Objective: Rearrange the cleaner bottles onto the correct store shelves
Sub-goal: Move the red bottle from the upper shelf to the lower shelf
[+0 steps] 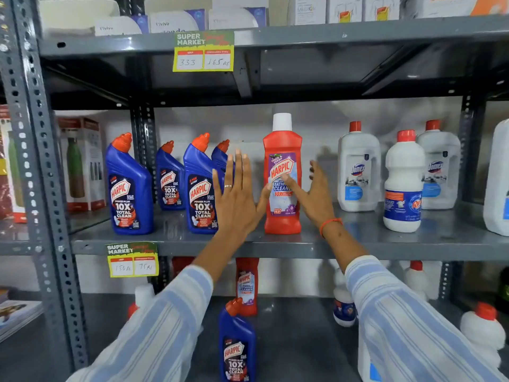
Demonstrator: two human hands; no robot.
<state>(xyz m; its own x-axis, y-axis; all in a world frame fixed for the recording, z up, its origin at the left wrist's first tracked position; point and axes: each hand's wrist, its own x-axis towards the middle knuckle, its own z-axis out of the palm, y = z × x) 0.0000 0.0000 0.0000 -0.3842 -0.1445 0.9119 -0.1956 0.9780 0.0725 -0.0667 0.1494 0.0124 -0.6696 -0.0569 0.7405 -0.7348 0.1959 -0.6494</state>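
A red Harpic bathroom cleaner bottle (282, 172) with a white cap stands upright on the middle shelf (385, 245). My left hand (237, 199) is spread flat just left of it, thumb near its side. My right hand (316, 194) is open on its right, a fingertip touching the label. Neither hand grips it. Several blue Harpic toilet cleaner bottles (129, 188) stand to the left. White Domex bottles (358, 169) and a white Rin bottle (403, 183) stand to the right. On the lower shelf stand another blue Harpic bottle (237, 343) and a red one (247, 285).
Grey slotted uprights (35, 161) frame the rack. Price tags (203, 52) hang on the shelf edges. White boxes (176, 22) fill the top shelf. Boxed flasks (81, 164) sit far left. More white bottles (482, 326) stand on the lower shelf at right.
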